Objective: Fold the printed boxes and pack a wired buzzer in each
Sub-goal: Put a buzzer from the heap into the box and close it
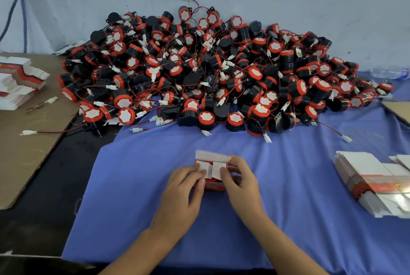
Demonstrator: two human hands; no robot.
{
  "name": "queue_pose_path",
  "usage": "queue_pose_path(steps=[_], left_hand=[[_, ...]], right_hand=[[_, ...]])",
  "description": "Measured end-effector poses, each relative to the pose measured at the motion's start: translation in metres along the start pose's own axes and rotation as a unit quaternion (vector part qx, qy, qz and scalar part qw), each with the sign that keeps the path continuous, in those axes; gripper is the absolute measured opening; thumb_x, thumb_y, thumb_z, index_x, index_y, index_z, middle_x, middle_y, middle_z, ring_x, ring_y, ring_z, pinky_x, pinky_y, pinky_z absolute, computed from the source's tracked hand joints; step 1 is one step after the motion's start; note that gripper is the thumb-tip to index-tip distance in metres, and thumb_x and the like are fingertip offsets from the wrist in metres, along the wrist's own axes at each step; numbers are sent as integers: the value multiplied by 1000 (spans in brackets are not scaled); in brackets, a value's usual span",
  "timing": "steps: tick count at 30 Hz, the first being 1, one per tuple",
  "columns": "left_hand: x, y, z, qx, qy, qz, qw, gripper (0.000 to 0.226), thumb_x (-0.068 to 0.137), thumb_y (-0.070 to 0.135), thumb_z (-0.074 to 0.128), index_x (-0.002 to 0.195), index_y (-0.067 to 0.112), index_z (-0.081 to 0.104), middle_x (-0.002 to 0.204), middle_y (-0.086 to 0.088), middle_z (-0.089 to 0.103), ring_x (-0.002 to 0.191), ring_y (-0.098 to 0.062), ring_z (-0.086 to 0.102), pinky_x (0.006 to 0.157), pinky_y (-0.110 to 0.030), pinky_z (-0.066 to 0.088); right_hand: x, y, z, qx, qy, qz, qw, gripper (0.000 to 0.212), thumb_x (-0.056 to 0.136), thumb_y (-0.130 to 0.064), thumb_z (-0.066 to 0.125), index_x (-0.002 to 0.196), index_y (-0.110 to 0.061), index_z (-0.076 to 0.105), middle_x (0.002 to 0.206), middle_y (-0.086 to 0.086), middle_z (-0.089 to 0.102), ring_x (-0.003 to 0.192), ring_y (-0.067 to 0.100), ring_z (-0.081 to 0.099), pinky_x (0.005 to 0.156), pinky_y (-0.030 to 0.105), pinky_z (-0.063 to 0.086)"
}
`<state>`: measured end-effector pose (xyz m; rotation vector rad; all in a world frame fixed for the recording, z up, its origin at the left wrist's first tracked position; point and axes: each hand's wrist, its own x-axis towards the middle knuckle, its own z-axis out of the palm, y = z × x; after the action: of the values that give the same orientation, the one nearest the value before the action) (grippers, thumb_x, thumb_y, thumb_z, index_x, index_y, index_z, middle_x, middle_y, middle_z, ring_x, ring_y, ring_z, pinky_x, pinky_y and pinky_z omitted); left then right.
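A small red printed box (212, 171) stands on the blue cloth (142, 186) in front of me, its white top flaps partly folded in and the back flap still up. My left hand (182, 188) grips its left side with fingertips on the left flap. My right hand (238, 179) grips its right side, thumb on the right flap. A red buzzer top shows between the flaps. A big pile of black-and-red wired buzzers (210, 72) lies behind the box.
Stacks of flat printed boxes lie at the right (372, 183) and at the far left (20, 81) on brown cardboard (28, 141). Loose white connectors on red-black wires trail from the pile. A plastic bottle (388, 72) lies at the far right.
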<state>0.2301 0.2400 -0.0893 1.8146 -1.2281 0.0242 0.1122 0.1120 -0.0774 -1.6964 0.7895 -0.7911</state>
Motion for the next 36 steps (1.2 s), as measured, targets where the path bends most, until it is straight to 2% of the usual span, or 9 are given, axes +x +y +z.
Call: queue_pose_path(steps=[2, 6, 11, 15, 17, 24, 29, 32, 36], left_hand=[[4, 0, -2, -59, 9, -37, 998, 25, 99, 22, 65, 123, 31, 66, 118, 21, 63, 115, -6, 60, 97, -23, 49], [19, -6, -14, -168, 8, -95, 981, 69, 87, 11, 80, 133, 45, 41, 122, 21, 54, 99, -6, 68, 82, -20, 57], [24, -20, -23, -80, -108, -45, 990, 41, 88, 13, 75, 124, 28, 65, 147, 17, 44, 125, -5, 54, 104, -31, 49], [20, -27, -27, -70, -160, -24, 984, 47, 84, 47, 66, 128, 32, 60, 148, 31, 38, 139, 0, 37, 108, -20, 43], [19, -29, -27, -60, -145, -14, 988, 46, 87, 55, 62, 128, 33, 60, 146, 34, 38, 139, 1, 38, 109, -17, 40], [14, -30, -25, -64, -114, -19, 991, 47, 98, 58, 54, 143, 51, 40, 143, 32, 45, 133, -4, 50, 105, -32, 49], [11, -30, -25, -48, -82, -3, 995, 38, 101, 55, 51, 135, 40, 58, 143, 24, 52, 135, -5, 49, 107, -35, 49], [10, -29, -23, -29, -66, 7, 997, 38, 100, 52, 55, 130, 31, 66, 143, 19, 56, 130, 0, 52, 105, -32, 49], [6, -26, -24, 1, -63, 40, 997, 35, 100, 42, 58, 127, 23, 71, 145, 11, 57, 130, -2, 54, 110, -22, 42]], right_hand=[[-2, 3, -2, -24, -10, -11, 1000, 26, 96, -18, 58, 105, -41, 64, 100, -11, 69, 85, 10, 66, 67, 17, 49], [-7, 7, -6, -8, -48, -18, 999, 42, 84, -39, 48, 122, -34, 64, 129, -16, 62, 107, 9, 65, 81, 19, 51], [-11, 7, -7, -23, -86, -49, 995, 45, 85, -46, 62, 128, -31, 59, 143, -25, 52, 121, 7, 62, 97, 23, 52], [-11, 12, -8, -60, -103, -68, 991, 56, 86, -46, 66, 139, -34, 52, 143, -35, 46, 127, 2, 56, 99, 16, 47], [-11, 14, -7, -81, -97, -84, 989, 50, 88, -44, 67, 136, -39, 51, 147, -34, 44, 128, -1, 54, 100, 13, 45], [-10, 14, -3, -117, -75, -154, 978, 40, 99, -40, 61, 137, -51, 51, 146, -30, 47, 138, 0, 46, 105, 16, 43], [-11, 10, -1, -111, -54, -160, 979, 31, 100, -54, 56, 130, -59, 56, 142, -33, 52, 137, -3, 48, 101, 13, 45], [-11, 13, -1, -117, -49, -160, 979, 31, 99, -46, 60, 129, -54, 61, 144, -20, 56, 135, -3, 50, 101, 19, 49], [-15, 13, -3, -107, -61, -166, 978, 36, 97, -41, 63, 133, -46, 62, 153, -11, 50, 135, -5, 49, 104, 16, 46]])
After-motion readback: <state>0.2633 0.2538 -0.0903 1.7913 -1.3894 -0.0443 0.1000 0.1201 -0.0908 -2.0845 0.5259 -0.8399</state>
